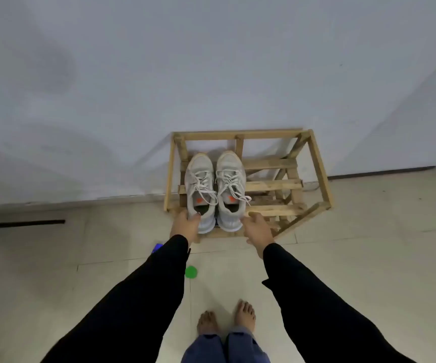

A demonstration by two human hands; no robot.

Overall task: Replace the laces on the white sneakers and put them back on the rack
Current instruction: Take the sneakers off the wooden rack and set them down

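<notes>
head cam, looking down at a pale tiled floor (369,258) where it meets a grey-white wall (211,61). a small open-frame wooden slat rack (316,163) sits at about 1 o'clock from centre, backed against the wall. the pair of white lace-up sneakers with orange tongue patches sits on its upper slats at the left end, toes to the wall, heels toward the person: left sneaker (199,184) and right sneaker (231,184) side by side, just about touching. white laces (234,179) are threaded in both, and loose ends trail off toward 4 o'clock on the right one.

left hand (185,225), in a black sleeve (138,297), is at the heel of the left sneaker, fingers curled over the heel collar and holding it. right hand (259,227) is just beside the right sneaker's heel, fingers spread and loose, nothing in it; can't tell if a fingertip touches the shoe.

at 6 o'clock there are bare feet (244,314) and blue trouser legs. a small green round disc (191,272) lies on the floor between the arms, and a blue thing (157,248) peeks out from behind the left sleeve. a black bar (28,222) lies at 9 o'clock.
</notes>
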